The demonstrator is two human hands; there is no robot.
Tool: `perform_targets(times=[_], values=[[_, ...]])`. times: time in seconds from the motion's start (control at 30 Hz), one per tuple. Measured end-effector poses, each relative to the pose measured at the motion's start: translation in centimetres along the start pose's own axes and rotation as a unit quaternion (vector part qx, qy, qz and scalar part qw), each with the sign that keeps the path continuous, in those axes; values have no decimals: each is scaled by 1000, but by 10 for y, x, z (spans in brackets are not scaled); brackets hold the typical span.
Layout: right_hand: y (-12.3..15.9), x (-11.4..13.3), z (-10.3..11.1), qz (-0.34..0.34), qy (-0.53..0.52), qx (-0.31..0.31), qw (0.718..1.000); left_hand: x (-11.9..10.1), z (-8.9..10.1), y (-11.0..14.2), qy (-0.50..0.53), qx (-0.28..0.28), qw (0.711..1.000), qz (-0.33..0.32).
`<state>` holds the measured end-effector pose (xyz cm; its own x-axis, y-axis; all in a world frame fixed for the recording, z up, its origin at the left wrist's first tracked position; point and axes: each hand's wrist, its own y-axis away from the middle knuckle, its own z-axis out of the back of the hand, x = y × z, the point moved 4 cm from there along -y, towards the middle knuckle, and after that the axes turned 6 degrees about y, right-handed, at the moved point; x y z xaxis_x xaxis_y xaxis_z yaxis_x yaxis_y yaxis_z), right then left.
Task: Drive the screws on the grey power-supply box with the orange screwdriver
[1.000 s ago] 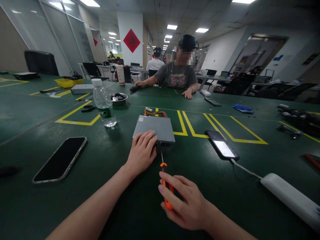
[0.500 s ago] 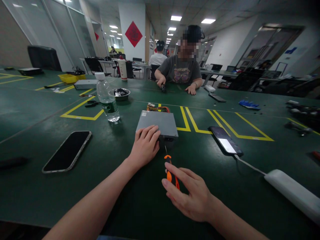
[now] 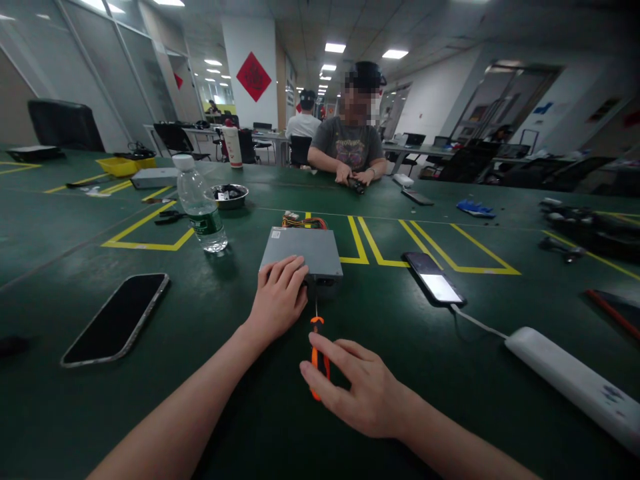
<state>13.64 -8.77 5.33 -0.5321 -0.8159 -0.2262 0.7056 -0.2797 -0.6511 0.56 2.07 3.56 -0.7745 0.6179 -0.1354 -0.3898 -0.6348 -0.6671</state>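
A grey computer power supply [image 3: 313, 250] lies on the green table in front of me, with bundled coloured cables [image 3: 310, 223] at its far side. My left hand [image 3: 279, 297] is closed over its near left corner, fingers across the top and thumb side by the near face. My right hand [image 3: 357, 387] holds an orange and black screwdriver [image 3: 317, 325] between thumb and fingers. The shaft points away from me to the near face of the power supply. Its tip is too small to make out against the dark face.
A water bottle [image 3: 203, 213] and a metal bowl [image 3: 233, 197] stand to the left, behind a phone [image 3: 117, 319]. At right, another phone [image 3: 434, 279] is cabled to a white power strip [image 3: 565, 380]. Across the table a person [image 3: 350, 147] handles a dark object.
My view has shifted slightly, so the table things sit further left. Both hands keep their places at the power supply and screwdriver. The person opposite has brought both hands together on the dark object.
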Motion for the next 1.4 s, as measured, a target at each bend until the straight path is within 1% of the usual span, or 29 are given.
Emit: perform_targets(times=[0.07, 0.17, 0.23, 0.33, 0.5, 0.67, 0.87, 1.07, 1.13, 1.27, 1.4], values=[[1, 0, -2, 7, 12, -5, 1000, 0, 0, 0, 0, 2, 1000, 0], [7, -5, -3, -12, 8, -46, 999, -1, 0, 0, -3, 0, 1000, -2], [11, -9, -3, -25, 2, -62, 998, -1, 1, 0, -5, -2, 1000, -5], [11, -9, -3, -25, 9, -46, 999, -2, 2, 0, -9, -3, 1000, -6], [3, -1, -3, -4, 60, -6, 998, -2, 1, 0, -19, -5, 1000, -5], [3, -2, -4, 13, 46, -27, 999, -1, 1, 0, -9, -8, 1000, -4], [8, -11, -3, -14, 3, -73, 997, -1, 0, -1, -6, -9, 1000, -1], [2, -14, 5, -40, -21, -46, 998, -2, 1, -2, -9, -14, 1000, 2], [2, -18, 9, -44, -20, -61, 997, -2, 1, -2, -14, -12, 1000, 1], [7, -33, 16, -80, -25, -94, 992, -3, 1, -3, -18, -8, 1000, 3], [10, -41, 18, -99, -29, -100, 990, -4, 3, -5, -14, -21, 1000, 7]])
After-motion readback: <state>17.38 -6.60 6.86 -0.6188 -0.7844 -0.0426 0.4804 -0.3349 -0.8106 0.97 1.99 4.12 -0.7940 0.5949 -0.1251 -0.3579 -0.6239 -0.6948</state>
